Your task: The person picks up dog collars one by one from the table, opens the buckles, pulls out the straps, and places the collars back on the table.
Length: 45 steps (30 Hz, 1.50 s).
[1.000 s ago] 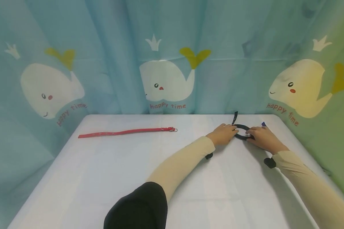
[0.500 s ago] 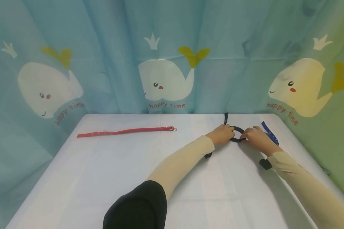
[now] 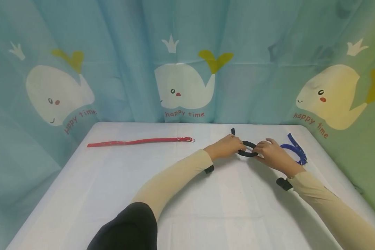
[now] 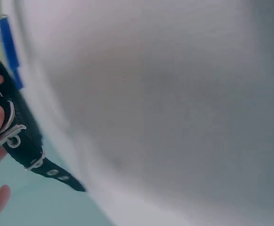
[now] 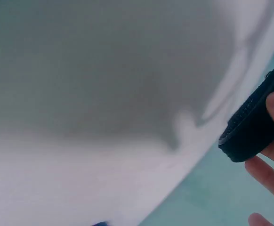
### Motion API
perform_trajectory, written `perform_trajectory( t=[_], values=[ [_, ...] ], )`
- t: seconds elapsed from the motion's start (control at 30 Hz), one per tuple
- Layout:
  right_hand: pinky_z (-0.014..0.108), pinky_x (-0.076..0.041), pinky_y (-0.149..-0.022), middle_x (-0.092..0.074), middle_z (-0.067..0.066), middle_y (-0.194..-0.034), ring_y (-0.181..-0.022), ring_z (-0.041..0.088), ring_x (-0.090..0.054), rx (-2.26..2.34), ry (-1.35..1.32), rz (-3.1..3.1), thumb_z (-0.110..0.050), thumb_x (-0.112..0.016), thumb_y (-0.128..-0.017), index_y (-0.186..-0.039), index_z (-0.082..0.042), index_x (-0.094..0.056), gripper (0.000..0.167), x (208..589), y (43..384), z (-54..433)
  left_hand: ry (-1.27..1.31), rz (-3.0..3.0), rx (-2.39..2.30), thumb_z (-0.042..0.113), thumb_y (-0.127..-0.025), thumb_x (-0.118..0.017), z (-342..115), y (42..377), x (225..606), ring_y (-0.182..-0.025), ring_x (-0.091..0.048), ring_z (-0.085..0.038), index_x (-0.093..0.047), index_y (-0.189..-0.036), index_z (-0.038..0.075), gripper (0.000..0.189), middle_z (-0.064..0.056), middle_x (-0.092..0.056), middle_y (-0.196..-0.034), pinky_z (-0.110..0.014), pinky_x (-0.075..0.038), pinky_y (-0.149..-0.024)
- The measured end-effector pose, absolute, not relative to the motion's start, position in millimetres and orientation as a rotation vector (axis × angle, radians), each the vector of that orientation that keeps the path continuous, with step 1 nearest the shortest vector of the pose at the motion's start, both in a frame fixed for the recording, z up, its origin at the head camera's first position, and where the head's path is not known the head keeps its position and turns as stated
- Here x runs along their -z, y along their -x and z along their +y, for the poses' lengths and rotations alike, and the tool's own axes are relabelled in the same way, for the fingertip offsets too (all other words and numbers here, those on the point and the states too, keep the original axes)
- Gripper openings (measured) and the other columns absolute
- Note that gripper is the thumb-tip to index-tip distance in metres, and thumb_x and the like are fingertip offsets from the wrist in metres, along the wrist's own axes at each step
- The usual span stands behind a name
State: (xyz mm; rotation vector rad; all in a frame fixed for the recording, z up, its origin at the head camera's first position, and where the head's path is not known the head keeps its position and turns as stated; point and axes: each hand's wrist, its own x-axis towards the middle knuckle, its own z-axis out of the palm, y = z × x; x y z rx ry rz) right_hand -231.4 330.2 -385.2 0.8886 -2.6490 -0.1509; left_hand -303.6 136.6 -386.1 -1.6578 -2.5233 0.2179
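A black collar (image 3: 246, 154), buckled into a loop, is held between both hands at the back right of the table. My left hand (image 3: 225, 146) pinches its buckle side; the left wrist view shows the thumb by the metal buckle (image 4: 11, 136) and the punched tail pointing away. On the opposite side of the loop, my right hand (image 3: 274, 155) grips the band between thumb and fingers. Just beyond the right hand lies a blue collar (image 3: 300, 152), also looped, with its tail pointing back. Part of the blue loop is hidden by that hand.
A red collar (image 3: 137, 141) lies stretched out straight at the back left of the white table (image 3: 206, 208), its buckle end to the right. Behind the table hangs a blue curtain (image 3: 128, 86) with whale prints.
Both hands have moved left, carrying the black collar with them. More of the blue collar has come into view beside the right hand. The red collar stays in place.
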Motion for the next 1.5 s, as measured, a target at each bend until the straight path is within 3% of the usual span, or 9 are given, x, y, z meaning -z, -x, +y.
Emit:
perform_trajectory(
  t=[0.2, 0.4, 0.5, 0.63, 0.8, 1.0, 1.23, 1.5],
  values=[
    [0.055, -0.047, -0.084, -0.070, 0.010, -0.077, -0.078, 0.027, -0.064, 0.089, -0.919, -2.479, -0.013, -0.084, -0.063, -0.081, -0.003, -0.070, 0.025, 368.3, 225.2, 308.0, 1.629, -2.523, -0.100, 0.026, -0.094, -0.056, 106.2, 288.1, 357.0, -0.110, -0.057, -0.010, -0.061, -0.119, 0.026, 0.025, 0.010, -0.064, -0.116, -0.032, -0.038, -0.105],
    [0.055, -0.046, -0.085, -0.070, 0.012, -0.080, -0.080, 0.029, -0.065, -0.055, -0.957, -2.309, -0.011, -0.082, -0.064, -0.085, -0.001, -0.071, 0.026, 343.3, 208.6, 287.4, 1.643, -2.510, 0.180, 0.025, -0.092, -0.060, 67.9, 269.2, 331.6, -0.110, -0.056, -0.012, -0.060, -0.117, 0.022, 0.025, 0.007, -0.065, -0.107, -0.030, -0.036, -0.105],
    [0.057, -0.045, -0.086, -0.071, 0.014, -0.083, -0.081, 0.030, -0.066, -0.160, -0.986, -2.228, -0.024, -0.071, -0.080, -0.088, 0.000, -0.071, 0.025, 330.9, 199.1, 279.1, 1.656, -2.421, 0.316, 0.022, -0.089, -0.064, 47.0, 261.3, 321.6, -0.109, -0.056, -0.011, -0.060, -0.118, 0.020, 0.029, 0.007, -0.065, -0.105, -0.029, -0.036, -0.104],
    [0.053, -0.044, -0.092, -0.071, 0.014, -0.086, -0.083, 0.029, -0.066, -0.291, -1.015, -2.134, -0.038, -0.044, -0.095, -0.091, -0.001, -0.071, 0.046, 319.0, 190.0, 268.5, 1.640, -2.211, 0.411, 0.015, -0.087, -0.067, 28.1, 251.3, 311.5, -0.106, -0.059, -0.011, -0.064, -0.114, 0.015, 0.027, 0.005, -0.068, -0.105, -0.028, -0.037, -0.104],
    [0.047, -0.041, -0.100, -0.071, 0.013, -0.087, -0.084, 0.028, -0.066, -0.395, -1.027, -2.102, -0.041, -0.047, -0.094, -0.093, -0.002, -0.070, 0.046, 308.2, 183.5, 250.4, 1.553, -2.091, 0.361, 0.018, -0.085, -0.068, 17.7, 236.7, 300.2, -0.099, -0.060, -0.009, -0.066, -0.114, 0.017, 0.029, 0.004, -0.067, -0.100, -0.034, -0.038, -0.106],
    [0.050, -0.042, -0.097, -0.071, 0.014, -0.084, -0.080, 0.028, -0.067, -0.404, -1.013, -2.061, -0.041, -0.048, -0.094, -0.088, 0.002, -0.069, 0.048, 298.4, 176.6, 230.6, 1.486, -2.063, 0.417, 0.020, -0.084, -0.070, 10.5, 223.2, 290.5, -0.095, -0.061, -0.010, -0.066, -0.113, 0.013, 0.030, 0.004, -0.069, -0.098, -0.032, -0.040, -0.103],
    [0.030, -0.030, -0.112, -0.071, 0.017, -0.088, -0.083, 0.030, -0.066, -0.460, -1.005, -1.984, -0.039, -0.050, -0.094, -0.092, 0.003, -0.069, 0.046, 294.4, 173.1, 227.2, 1.414, -2.031, 0.524, 0.023, -0.083, -0.072, -2.2, 218.1, 289.2, -0.096, -0.063, -0.013, -0.069, -0.100, 0.011, 0.021, 0.003, -0.070, -0.094, -0.034, -0.040, -0.105],
    [0.047, -0.039, -0.102, -0.070, 0.013, -0.085, -0.083, 0.026, -0.065, -0.447, -1.034, -2.045, -0.044, -0.051, -0.093, -0.093, 0.000, -0.069, 0.048, 291.8, 175.1, 214.7, 1.338, -1.992, 0.363, 0.028, -0.085, -0.068, -2.3, 207.2, 285.1, -0.086, -0.062, -0.012, -0.070, -0.099, 0.014, 0.020, 0.005, -0.068, -0.087, -0.034, -0.044, -0.099]
  ],
)
